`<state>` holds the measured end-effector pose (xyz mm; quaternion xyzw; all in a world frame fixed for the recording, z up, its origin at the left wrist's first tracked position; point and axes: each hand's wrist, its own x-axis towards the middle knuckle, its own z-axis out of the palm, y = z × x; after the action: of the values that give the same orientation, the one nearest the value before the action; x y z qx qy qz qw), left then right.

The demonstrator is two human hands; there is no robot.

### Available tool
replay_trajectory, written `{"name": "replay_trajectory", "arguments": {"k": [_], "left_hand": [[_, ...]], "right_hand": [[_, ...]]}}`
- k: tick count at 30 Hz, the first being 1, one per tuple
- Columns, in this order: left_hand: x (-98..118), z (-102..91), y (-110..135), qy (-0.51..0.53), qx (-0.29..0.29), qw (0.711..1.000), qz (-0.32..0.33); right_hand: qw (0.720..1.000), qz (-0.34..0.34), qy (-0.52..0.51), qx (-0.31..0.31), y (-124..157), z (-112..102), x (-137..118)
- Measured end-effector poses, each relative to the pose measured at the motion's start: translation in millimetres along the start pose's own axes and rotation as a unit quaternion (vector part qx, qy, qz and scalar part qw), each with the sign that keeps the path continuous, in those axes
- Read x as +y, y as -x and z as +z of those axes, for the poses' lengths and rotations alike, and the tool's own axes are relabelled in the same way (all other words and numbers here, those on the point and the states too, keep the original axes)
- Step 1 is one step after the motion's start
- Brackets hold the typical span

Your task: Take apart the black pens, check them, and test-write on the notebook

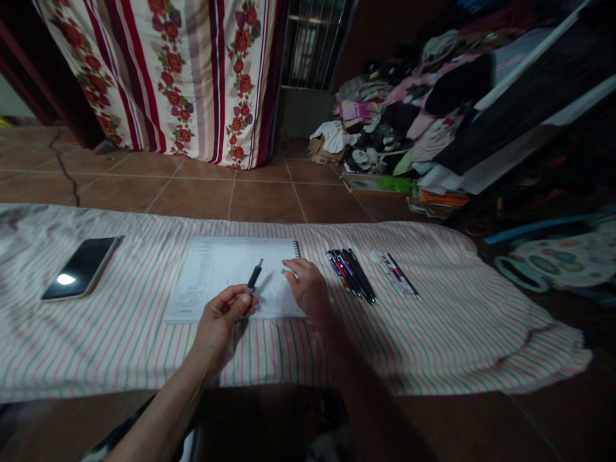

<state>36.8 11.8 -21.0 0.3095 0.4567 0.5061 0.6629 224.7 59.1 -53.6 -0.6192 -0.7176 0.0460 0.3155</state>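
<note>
My left hand [230, 305] is closed around a pen [255, 276] with a dark grip, its narrow grey tip slanting up and to the right. It is held above a spiral-bound notebook [192, 309] with a pale, printed page. Over the notebook's right side is my right hand [308, 287], thumb and forefinger drawn together. Something small and pale may be at its fingertips, too small to name. Right of that hand lies a bunch of pens [353, 276], mostly black with some red and purple. Farther right are a few more slim pens [397, 274].
A striped cloth [447, 321] covers the low surface beneath everything. A phone [81, 268] lies face up at the left. Beyond are a tiled floor [192, 187], a floral curtain [202, 77] and a heap of clothes [404, 115] at the back right.
</note>
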Motion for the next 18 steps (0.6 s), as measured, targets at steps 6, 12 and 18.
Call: {"name": "replay_trajectory", "arguments": {"k": [6,12,18], "left_hand": [[-1.7,-0.9,0.9,0.008,-0.023,1.0,-0.012],[0.8,-1.0,1.1,-0.011,-0.025,1.0,-0.005],[-2.4,-0.2,2.4,-0.033,-0.011,0.999,-0.004]], "right_hand": [[0.999,0.003,0.032,-0.016,-3.4,14.5,3.5],[0.998,0.035,-0.049,0.012,-4.4,9.5,0.4],[0.94,0.145,-0.308,0.009,-10.1,-26.4,-20.7]]}}
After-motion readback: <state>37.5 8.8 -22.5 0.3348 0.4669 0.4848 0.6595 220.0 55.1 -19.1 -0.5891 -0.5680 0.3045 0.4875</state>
